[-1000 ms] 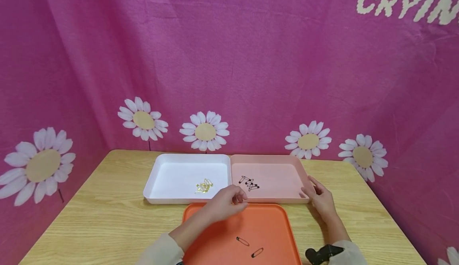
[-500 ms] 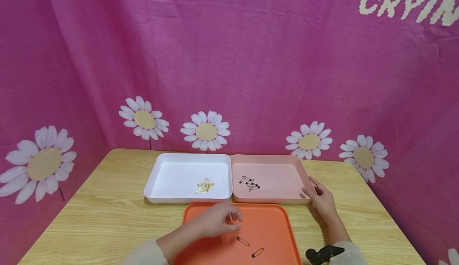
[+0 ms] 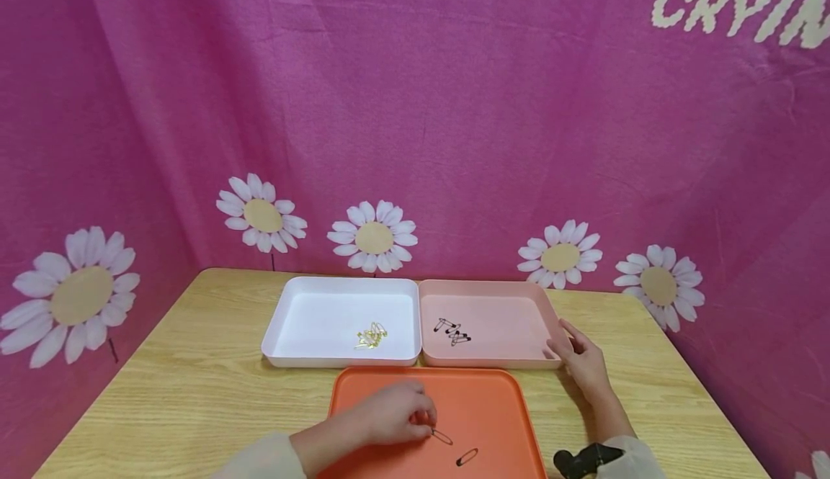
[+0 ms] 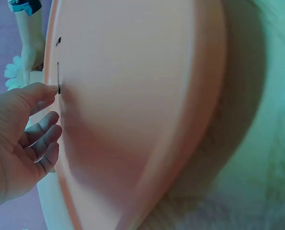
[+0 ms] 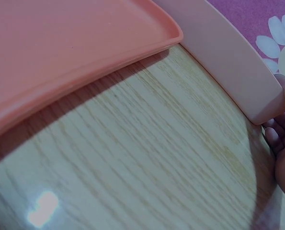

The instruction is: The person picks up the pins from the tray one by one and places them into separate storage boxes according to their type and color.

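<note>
My left hand [image 3: 395, 414] is low over the orange tray [image 3: 480, 385], its fingertips at the clasp end of a black safety pin [image 3: 444, 437]. In the left wrist view, thumb and forefinger meet at the end of that pin [image 4: 58, 76], and the other fingers curl loosely. A second black safety pin [image 3: 467, 457] lies nearby on the orange tray. My right hand [image 3: 586, 364] grips the near right corner of the pink tray [image 3: 512, 360], with the thumb over the wall and fingers outside. Several black safety pins [image 3: 452, 331] lie inside the pink tray.
A white tray [image 3: 305, 360] stands against the pink tray's left side and holds several gold safety pins [image 3: 371, 336]. The orange tray sits in front of both on a wooden table [image 3: 162, 392]. A magenta cloth [image 3: 454, 119] hangs behind and at the sides.
My left hand has come back from the join of the two rear trays and down to the safety pin on the orange tray. The right hand stays on the pink tray.
</note>
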A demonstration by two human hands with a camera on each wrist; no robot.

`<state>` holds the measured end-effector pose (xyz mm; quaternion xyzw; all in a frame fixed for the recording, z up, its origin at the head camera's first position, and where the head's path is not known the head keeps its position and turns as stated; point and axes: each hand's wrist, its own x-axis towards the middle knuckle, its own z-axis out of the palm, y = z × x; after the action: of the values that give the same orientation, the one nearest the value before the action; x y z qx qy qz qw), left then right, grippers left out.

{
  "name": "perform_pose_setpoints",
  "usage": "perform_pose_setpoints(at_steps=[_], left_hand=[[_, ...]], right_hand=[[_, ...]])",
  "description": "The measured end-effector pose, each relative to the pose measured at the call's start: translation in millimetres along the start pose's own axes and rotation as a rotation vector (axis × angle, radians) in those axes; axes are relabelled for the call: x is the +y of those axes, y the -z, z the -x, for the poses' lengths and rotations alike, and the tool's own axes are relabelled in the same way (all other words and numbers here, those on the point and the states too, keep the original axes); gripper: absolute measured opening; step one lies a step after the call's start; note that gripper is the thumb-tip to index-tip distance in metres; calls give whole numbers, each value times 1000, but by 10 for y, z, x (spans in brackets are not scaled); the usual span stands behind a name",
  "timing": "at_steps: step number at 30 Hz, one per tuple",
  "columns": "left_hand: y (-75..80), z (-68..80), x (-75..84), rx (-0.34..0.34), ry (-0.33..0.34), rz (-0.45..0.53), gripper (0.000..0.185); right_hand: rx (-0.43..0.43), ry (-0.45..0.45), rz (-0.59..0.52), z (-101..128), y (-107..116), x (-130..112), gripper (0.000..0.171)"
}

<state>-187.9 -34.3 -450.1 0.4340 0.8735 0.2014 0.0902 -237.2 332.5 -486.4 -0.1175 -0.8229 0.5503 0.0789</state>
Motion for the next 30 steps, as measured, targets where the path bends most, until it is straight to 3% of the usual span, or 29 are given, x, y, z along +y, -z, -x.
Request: perform_pose_setpoints(at_steps=[6,12,23,27,30], left_hand=[[-61,-27,12,21,-23,-33,3],[-81,-74,15,-9,28,-26,8],[-66,-124,48,-90,171,170,10],[-29,-131,35,-66,173,220,9],[51,-162,17,-10,146,235,6]], right_hand=[[10,-1,39,-4,-10,10,64],[29,28,72,-4,-1,6,64],[20,29,57,-10,20,13,64],[31,24,63,-13,17,10,63],[29,24,66,-11,11,8,63]])
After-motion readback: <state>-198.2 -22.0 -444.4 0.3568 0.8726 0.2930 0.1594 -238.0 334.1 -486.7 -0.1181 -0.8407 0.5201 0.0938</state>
